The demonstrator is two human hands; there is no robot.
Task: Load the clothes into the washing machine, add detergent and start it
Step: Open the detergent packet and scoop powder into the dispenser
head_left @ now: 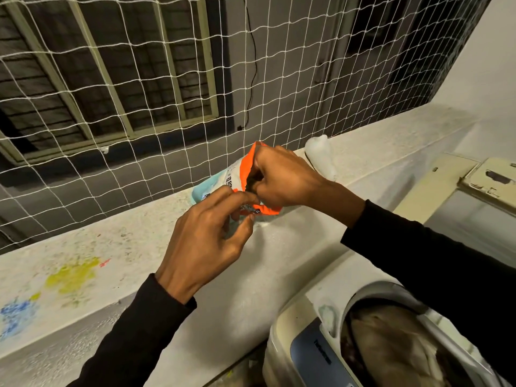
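Note:
A detergent pouch (223, 180), pale blue and white with an orange top edge, lies on the concrete ledge (134, 247). My right hand (282, 180) grips the orange mouth of the pouch from the right. My left hand (206, 244) pinches the lower corner of that orange edge between thumb and fingers. At the bottom right stands the top-loading washing machine (304, 344), its lid up, with brown clothes (391, 339) lying in the drum. Both arms wear black sleeves.
A white net (167, 79) stretches above the ledge in front of a barred window. A white plastic bottle (319, 157) stands on the ledge behind my right hand. Yellow and blue stains mark the ledge at left. A cream cabinet (474, 177) is at right.

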